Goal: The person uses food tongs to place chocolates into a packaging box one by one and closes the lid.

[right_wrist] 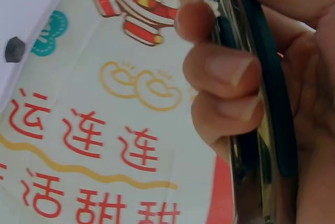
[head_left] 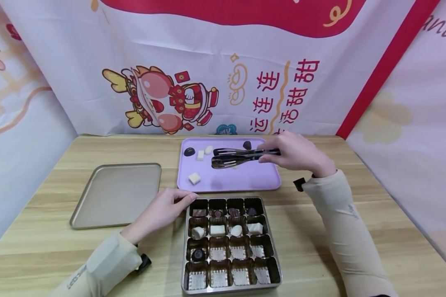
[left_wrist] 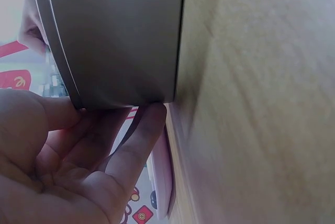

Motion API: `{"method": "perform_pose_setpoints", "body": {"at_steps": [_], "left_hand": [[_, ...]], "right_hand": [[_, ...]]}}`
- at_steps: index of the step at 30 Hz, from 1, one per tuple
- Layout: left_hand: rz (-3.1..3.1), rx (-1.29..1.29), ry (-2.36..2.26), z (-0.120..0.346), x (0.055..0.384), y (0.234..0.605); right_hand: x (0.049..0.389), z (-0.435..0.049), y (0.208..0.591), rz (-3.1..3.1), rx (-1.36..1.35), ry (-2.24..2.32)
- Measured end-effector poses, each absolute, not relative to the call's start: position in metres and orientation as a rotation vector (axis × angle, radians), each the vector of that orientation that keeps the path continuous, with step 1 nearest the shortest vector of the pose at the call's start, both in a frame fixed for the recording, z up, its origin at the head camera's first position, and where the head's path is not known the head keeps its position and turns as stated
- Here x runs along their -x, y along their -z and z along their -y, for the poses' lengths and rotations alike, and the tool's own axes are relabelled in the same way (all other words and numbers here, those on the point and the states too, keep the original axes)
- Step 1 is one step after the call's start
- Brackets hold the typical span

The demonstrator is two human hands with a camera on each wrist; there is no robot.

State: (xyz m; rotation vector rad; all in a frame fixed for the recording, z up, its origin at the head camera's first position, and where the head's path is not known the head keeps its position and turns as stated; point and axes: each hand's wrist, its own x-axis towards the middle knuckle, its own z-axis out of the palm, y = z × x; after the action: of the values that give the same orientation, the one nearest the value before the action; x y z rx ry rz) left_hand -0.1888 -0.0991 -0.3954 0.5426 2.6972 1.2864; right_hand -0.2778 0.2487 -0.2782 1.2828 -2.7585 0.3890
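Note:
My right hand (head_left: 297, 154) grips black serving tongs (head_left: 258, 155) by the handle, their slotted heads hovering over the purple tray (head_left: 241, 181). Whether the heads hold anything I cannot tell. On that tray lie dark chocolates, one at the left (head_left: 189, 152) and one at the back right (head_left: 247, 145), and white pieces such as a square white chocolate (head_left: 194, 178). Nearer me stands a metal chocolate tin (left_wrist: 115, 41) with a divided gold insert (head_left: 218, 260). My left hand (head_left: 169, 206) holds its far left corner, thumb at the rim and fingers round the far side.
Dark chocolates fill the tin's far row, white ones (head_left: 217, 230) the second. A round dark chocolate (head_left: 198, 254) sits in the third row's left compartment. A flat metal lid (head_left: 119, 196) lies left of the tin. A printed cloth (head_left: 226, 53) hangs behind the wooden table (head_left: 319, 239).

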Motion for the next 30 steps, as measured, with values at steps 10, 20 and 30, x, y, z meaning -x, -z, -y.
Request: {"method": "perform_pose_setpoints", "body": {"at_steps": [10, 20, 30], "left_hand": [[-2.679, -0.553, -1.289, 0.099, 0.189, 0.396], [-2.705, -0.578, -1.285, 0.100, 0.191, 0.396], [-2.709, -0.558, -1.275, 0.100, 0.190, 0.397]], "right_hand": [[0.238, -0.250, 0.275, 2.488, -1.549, -0.472], [0.205, -0.259, 0.287, 2.409, -1.781, -0.544], [0.198, -0.255, 0.286, 2.388, -1.920, -0.522]]}}
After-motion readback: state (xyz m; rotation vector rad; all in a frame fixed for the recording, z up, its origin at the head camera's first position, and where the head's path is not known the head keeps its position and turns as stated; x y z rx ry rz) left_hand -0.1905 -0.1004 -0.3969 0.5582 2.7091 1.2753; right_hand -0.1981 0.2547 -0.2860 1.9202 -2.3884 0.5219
